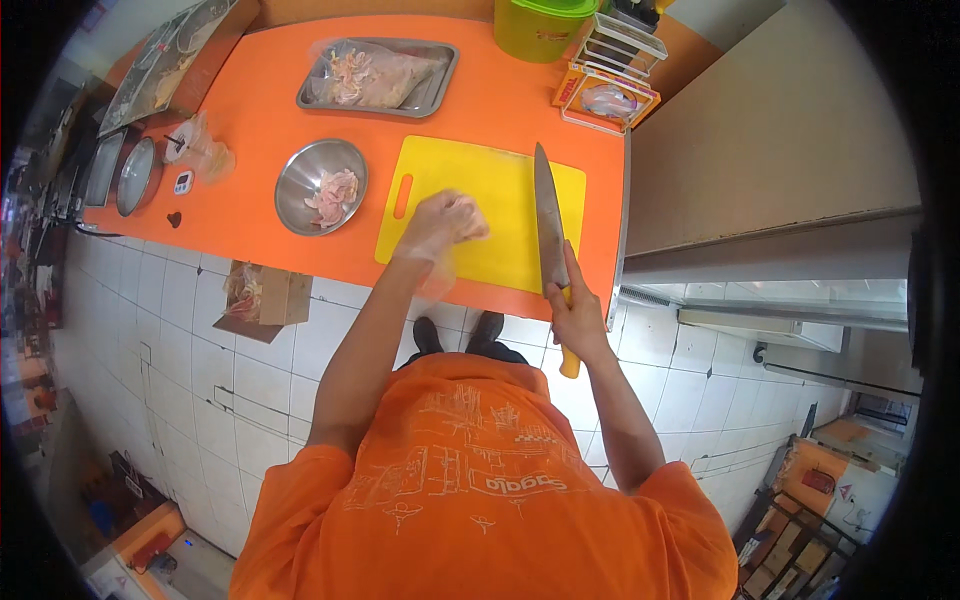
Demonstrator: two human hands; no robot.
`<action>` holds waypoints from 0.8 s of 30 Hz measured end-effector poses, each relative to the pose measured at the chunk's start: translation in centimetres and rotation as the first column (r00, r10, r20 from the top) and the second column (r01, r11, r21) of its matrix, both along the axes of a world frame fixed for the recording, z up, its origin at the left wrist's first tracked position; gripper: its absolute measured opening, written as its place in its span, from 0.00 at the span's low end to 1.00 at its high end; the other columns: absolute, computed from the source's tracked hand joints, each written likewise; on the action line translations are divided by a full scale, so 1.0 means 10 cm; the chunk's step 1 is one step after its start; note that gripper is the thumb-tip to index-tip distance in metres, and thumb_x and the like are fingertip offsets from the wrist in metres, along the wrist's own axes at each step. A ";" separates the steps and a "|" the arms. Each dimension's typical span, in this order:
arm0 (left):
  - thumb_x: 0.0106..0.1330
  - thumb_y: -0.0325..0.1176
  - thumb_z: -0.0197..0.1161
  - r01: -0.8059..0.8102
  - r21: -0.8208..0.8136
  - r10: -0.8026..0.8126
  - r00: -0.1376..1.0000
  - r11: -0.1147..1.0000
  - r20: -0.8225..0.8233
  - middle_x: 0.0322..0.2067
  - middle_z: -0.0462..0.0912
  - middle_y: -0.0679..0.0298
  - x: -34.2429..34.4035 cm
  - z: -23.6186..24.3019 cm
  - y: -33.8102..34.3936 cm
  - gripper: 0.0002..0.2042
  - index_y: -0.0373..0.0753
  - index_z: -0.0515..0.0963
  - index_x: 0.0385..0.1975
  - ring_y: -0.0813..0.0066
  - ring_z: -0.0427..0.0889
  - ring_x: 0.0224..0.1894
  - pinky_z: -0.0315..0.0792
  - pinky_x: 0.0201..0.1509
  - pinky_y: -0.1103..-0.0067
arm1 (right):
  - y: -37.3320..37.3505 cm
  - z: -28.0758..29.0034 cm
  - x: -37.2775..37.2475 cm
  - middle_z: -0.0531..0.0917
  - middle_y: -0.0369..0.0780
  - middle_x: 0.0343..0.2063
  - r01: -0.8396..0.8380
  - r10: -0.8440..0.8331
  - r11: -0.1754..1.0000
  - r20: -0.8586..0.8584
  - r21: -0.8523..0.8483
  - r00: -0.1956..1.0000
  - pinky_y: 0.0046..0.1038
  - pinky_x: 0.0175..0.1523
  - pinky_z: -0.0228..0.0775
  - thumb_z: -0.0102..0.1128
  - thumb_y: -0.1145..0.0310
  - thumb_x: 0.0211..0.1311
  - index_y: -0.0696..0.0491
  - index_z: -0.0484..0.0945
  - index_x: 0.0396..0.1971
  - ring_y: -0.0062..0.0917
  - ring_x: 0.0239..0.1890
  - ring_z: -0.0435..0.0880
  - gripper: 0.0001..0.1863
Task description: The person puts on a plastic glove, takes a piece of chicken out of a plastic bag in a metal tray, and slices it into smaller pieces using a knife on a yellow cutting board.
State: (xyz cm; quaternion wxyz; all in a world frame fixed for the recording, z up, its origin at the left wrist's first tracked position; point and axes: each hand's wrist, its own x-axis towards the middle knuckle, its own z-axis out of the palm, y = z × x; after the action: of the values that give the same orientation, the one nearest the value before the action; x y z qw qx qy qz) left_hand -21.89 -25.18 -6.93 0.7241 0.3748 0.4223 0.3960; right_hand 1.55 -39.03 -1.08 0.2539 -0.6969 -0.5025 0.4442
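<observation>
A yellow cutting board (500, 165) lies on the orange table. Over its middle is my left hand (440, 222), in a loose clear plastic glove and slightly blurred, its fingers closed round a pale pink piece of raw meat (474, 222). My right hand (580, 318) is bare and grips a large kitchen knife (549, 215) by its yellow handle. The blade points away from me, above the board's right side. Left of the board stands a steel bowl (290, 190) with pink slices of raw meat (333, 197) in it.
Behind the bowl sits a metal tray (436, 92) with a plastic bag of raw meat (375, 78). A green tub (540, 32) and a white wire rack (600, 98) stand at the back right. An opened cardboard box (285, 297) is on the tiled floor, left of my feet.
</observation>
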 end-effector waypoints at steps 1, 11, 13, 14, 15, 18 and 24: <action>0.75 0.28 0.57 0.013 0.159 -0.010 1.000 0.987 -0.021 0.27 0.77 0.66 0.08 0.07 0.07 0.07 0.33 0.77 0.35 0.77 0.78 0.32 0.76 0.42 0.76 | 0.02 0.04 0.00 0.79 0.41 0.22 0.007 -0.007 1.000 0.005 0.008 1.000 0.27 0.19 0.74 0.51 0.69 0.76 0.38 0.47 0.81 0.21 0.15 0.78 0.38; 0.65 0.21 0.56 0.730 0.602 0.131 0.596 0.322 -0.793 0.52 0.84 0.55 0.32 0.00 -0.12 0.16 0.41 0.81 0.51 0.50 0.82 0.49 0.78 0.54 0.66 | -0.08 0.20 0.17 0.82 0.50 0.24 0.027 -0.037 0.995 0.106 0.094 0.994 0.39 0.29 0.78 0.49 0.72 0.74 0.41 0.47 0.80 0.40 0.19 0.82 0.38; 0.63 0.20 0.56 0.673 0.646 0.138 0.647 0.360 -0.750 0.51 0.84 0.56 0.12 -0.39 -0.26 0.18 0.41 0.82 0.51 0.50 0.82 0.49 0.78 0.55 0.65 | -0.20 0.03 0.04 0.82 0.55 0.27 -0.114 0.114 0.993 0.169 -0.006 0.979 0.46 0.37 0.77 0.50 0.72 0.74 0.42 0.49 0.80 0.50 0.29 0.84 0.38; 0.60 0.20 0.55 0.613 0.687 0.141 0.697 0.390 -0.703 0.50 0.84 0.57 0.06 -0.51 -0.30 0.20 0.41 0.82 0.52 0.50 0.82 0.49 0.79 0.55 0.64 | -0.32 -0.22 -0.04 0.82 0.55 0.27 -0.203 0.171 0.965 0.191 0.163 0.967 0.46 0.37 0.77 0.50 0.73 0.73 0.41 0.49 0.80 0.50 0.30 0.85 0.38; 0.60 0.20 0.55 0.617 0.683 0.128 0.698 0.391 -0.704 0.50 0.84 0.57 0.02 -0.48 -0.35 0.20 0.41 0.82 0.52 0.50 0.82 0.49 0.79 0.55 0.64 | -0.43 -0.47 -0.07 0.83 0.55 0.27 -0.287 0.223 0.903 0.222 0.319 0.949 0.47 0.38 0.77 0.50 0.73 0.72 0.40 0.49 0.80 0.51 0.31 0.85 0.39; 0.62 0.24 0.56 0.739 0.484 0.197 0.446 0.469 -0.873 0.42 0.83 0.52 -0.09 -0.42 -0.42 0.14 0.38 0.83 0.46 0.50 0.81 0.47 0.77 0.52 0.62 | -0.51 -0.62 -0.06 0.83 0.54 0.26 -0.316 0.268 0.948 0.445 0.036 0.855 0.50 0.38 0.77 0.50 0.74 0.71 0.42 0.49 0.80 0.52 0.30 0.86 0.39; 0.60 0.24 0.56 0.686 0.495 0.226 0.449 0.532 -0.865 0.39 0.83 0.52 -0.18 -0.52 -0.47 0.11 0.38 0.83 0.39 0.50 0.82 0.43 0.78 0.51 0.63 | -0.18 -0.59 -0.03 0.84 0.54 0.24 -0.227 0.167 0.971 0.457 0.079 0.874 0.49 0.34 0.77 0.49 0.73 0.71 0.39 0.50 0.80 0.51 0.23 0.83 0.39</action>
State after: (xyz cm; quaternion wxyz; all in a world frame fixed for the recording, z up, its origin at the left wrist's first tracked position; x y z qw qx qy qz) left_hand -23.70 -29.86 -12.09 0.2016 0.8653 0.4248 0.1738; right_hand 1.28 -40.83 -7.00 0.1298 -0.7072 -0.6438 0.2620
